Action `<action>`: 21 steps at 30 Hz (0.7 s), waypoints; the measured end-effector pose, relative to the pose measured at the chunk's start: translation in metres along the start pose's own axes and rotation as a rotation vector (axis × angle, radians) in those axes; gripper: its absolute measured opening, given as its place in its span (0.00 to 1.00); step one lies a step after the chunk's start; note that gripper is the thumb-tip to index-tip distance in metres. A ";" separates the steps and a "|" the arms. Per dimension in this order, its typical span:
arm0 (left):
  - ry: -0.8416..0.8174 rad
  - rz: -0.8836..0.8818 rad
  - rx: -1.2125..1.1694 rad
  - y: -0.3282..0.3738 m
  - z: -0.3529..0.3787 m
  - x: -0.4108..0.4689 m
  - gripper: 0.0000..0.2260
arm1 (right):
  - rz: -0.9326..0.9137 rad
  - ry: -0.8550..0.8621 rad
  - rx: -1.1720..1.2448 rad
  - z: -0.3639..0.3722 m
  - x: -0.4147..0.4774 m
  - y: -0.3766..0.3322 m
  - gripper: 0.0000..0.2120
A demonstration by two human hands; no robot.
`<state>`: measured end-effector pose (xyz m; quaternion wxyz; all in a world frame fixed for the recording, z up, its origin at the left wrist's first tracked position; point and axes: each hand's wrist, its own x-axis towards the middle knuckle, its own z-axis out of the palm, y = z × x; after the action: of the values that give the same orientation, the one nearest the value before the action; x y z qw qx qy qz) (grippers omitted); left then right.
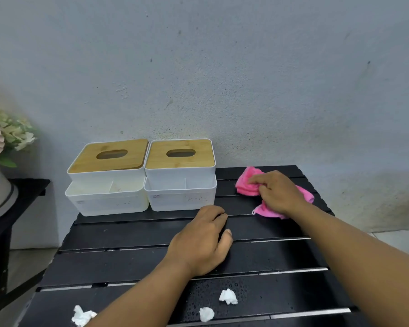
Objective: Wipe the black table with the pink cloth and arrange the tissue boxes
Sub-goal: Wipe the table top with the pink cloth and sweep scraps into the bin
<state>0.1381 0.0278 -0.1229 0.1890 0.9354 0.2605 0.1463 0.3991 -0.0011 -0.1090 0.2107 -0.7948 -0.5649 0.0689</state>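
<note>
Two tissue boxes [142, 177] are standing side by side, touching, at the back left of the desk [132, 263], against the wall. The cloth [248, 182] is lying to their right, under the right hand [278, 192]. Three crumpled tissues [228, 296] are lying near the front edge (one at the left corner).

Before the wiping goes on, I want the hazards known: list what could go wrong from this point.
1. The left tissue box overhangs the black table at its far-left corner; a wipe that nudges it could probably tip it off.
2. Three crumpled tissues lie near the front edge among water droplets; the pink cloth under the right hand may sweep them to the floor or smear wet paper.
3. The left hand rests on the slats, possibly in the cloth's path.
</note>
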 end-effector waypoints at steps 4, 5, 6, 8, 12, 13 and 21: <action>-0.006 -0.005 0.004 -0.001 0.001 0.000 0.20 | 0.062 -0.020 -0.127 0.014 0.021 -0.027 0.22; -0.004 -0.004 0.004 -0.001 0.001 0.001 0.20 | 0.065 -0.030 -0.153 0.016 0.023 -0.034 0.23; -0.004 -0.002 0.004 -0.001 0.001 0.000 0.20 | 0.066 -0.037 -0.168 0.018 0.024 -0.039 0.24; -0.003 0.003 0.008 -0.002 0.001 0.000 0.20 | 0.047 -0.067 -0.179 0.018 0.024 -0.041 0.25; -0.002 0.011 0.001 -0.003 0.002 0.000 0.23 | -0.104 -0.146 -0.118 0.014 -0.002 -0.046 0.23; -0.001 0.017 0.001 -0.002 0.001 0.001 0.23 | -0.157 -0.136 -0.110 0.014 -0.012 -0.046 0.23; 0.007 0.022 -0.009 -0.003 0.001 0.001 0.24 | -0.070 -0.089 -0.146 0.015 -0.027 -0.026 0.20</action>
<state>0.1380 0.0307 -0.1254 0.1907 0.9369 0.2501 0.1527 0.3620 -0.0150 -0.1156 0.1294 -0.7839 -0.6048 0.0553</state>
